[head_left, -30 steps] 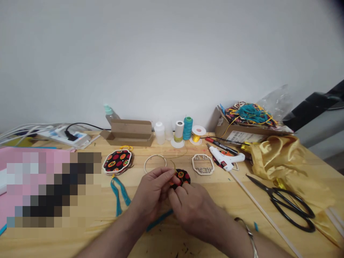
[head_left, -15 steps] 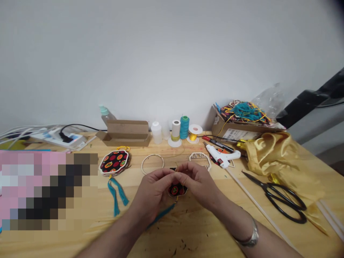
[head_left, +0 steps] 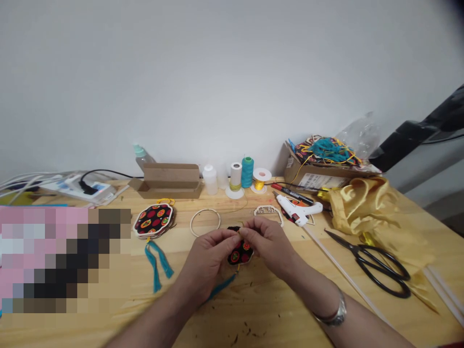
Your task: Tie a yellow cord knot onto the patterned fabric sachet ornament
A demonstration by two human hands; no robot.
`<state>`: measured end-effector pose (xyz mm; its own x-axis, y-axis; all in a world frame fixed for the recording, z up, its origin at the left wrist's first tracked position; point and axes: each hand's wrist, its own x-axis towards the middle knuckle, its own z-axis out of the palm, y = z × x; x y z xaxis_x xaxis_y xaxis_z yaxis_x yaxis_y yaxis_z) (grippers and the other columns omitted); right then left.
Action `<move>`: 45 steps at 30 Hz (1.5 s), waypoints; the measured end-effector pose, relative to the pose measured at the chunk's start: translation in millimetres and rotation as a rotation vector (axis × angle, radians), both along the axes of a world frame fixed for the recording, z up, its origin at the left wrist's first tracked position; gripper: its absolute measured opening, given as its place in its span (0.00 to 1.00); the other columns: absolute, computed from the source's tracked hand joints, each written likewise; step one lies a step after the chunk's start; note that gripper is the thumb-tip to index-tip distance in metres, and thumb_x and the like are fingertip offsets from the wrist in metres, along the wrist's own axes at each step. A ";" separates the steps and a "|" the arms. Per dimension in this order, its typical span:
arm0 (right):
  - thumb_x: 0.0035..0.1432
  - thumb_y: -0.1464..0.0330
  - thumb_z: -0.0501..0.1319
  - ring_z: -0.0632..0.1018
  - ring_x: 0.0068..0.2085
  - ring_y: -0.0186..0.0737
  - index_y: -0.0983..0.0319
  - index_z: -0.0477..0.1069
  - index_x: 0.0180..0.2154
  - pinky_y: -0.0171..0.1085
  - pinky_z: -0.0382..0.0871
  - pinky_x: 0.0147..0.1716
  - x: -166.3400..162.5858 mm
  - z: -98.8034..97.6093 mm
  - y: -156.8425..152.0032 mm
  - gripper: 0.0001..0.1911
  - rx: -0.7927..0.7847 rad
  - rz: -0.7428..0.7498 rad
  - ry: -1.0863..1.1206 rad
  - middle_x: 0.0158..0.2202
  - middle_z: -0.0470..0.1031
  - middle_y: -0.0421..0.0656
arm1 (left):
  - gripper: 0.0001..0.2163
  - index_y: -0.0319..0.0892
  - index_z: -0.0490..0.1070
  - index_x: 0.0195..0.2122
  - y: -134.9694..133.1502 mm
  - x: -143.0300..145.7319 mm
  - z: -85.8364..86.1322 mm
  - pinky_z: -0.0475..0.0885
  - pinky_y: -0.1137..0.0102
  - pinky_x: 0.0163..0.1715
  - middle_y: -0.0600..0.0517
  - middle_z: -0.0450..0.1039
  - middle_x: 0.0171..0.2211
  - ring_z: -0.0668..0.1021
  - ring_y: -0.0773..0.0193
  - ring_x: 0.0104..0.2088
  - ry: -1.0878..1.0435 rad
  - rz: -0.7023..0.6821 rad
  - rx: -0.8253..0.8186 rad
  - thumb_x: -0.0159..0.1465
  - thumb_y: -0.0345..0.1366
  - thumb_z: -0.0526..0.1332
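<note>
A small black fabric ornament (head_left: 242,255) with red and orange flower patterns and a pale scalloped rim sits between my hands. From its lower end a teal tassel (head_left: 223,286) trails left, partly behind my left hand (head_left: 207,258). That hand is closed, thumb and forefinger pinching the ornament's upper left part. My right hand (head_left: 271,247) is also closed, its fingertips pinched at the top of the ornament; whatever lies between them is too small to make out. Just beyond my fingers are a wooden ring (head_left: 191,223) and a lattice-pattern wooden frame (head_left: 267,210).
Left lies a stack of similar ornaments (head_left: 153,218). Behind stand an open cardboard box (head_left: 170,181), a white bottle (head_left: 210,180) and thread spools (head_left: 247,172). To the right are a glue gun (head_left: 299,208), black scissors (head_left: 380,270), gold cloth (head_left: 358,208) and a filled carton (head_left: 315,180).
My fingertips have parted slightly and sit a little lower, so more of the ornament's black patterned face shows. The view has shifted slightly; the other things lie as before.
</note>
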<state>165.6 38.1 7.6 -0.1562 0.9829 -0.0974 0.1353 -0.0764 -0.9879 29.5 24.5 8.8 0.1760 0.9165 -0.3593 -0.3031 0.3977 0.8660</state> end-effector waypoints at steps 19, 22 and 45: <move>0.50 0.64 0.57 0.63 0.18 0.26 0.64 0.65 0.23 0.27 0.56 0.16 2.3 8.8 3.1 0.10 -0.177 0.098 0.094 0.19 0.64 0.36 | 0.06 0.38 0.75 0.26 -0.5 -1.9 -2.9 0.62 0.78 0.19 0.53 0.75 0.21 0.71 0.72 0.19 0.013 -0.033 0.008 0.53 0.36 0.64; 0.46 0.68 0.60 0.64 0.20 0.27 0.65 0.66 0.24 0.27 0.58 0.17 2.8 6.4 3.9 0.06 -0.128 0.070 0.023 0.20 0.65 0.36 | 0.06 0.38 0.75 0.25 -0.6 -2.0 -2.3 0.53 0.80 0.13 0.56 0.71 0.16 0.64 0.76 0.14 0.070 -0.008 0.009 0.52 0.36 0.64; 0.56 0.72 0.51 0.66 0.29 0.36 0.62 0.61 0.26 0.35 0.57 0.29 13.5 1.0 7.8 0.06 0.342 -0.081 -0.581 0.25 0.67 0.40 | 0.08 0.42 0.74 0.23 6.0 -12.4 -5.0 0.65 0.65 0.44 0.45 0.69 0.42 0.67 0.55 0.51 0.708 -0.025 0.510 0.56 0.35 0.59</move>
<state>179.1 45.9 8.6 -0.0968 0.9797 0.1753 0.6587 0.1951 -0.7267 17.1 30.5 3.8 0.0886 0.9942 0.0618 0.3769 -0.0909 0.9218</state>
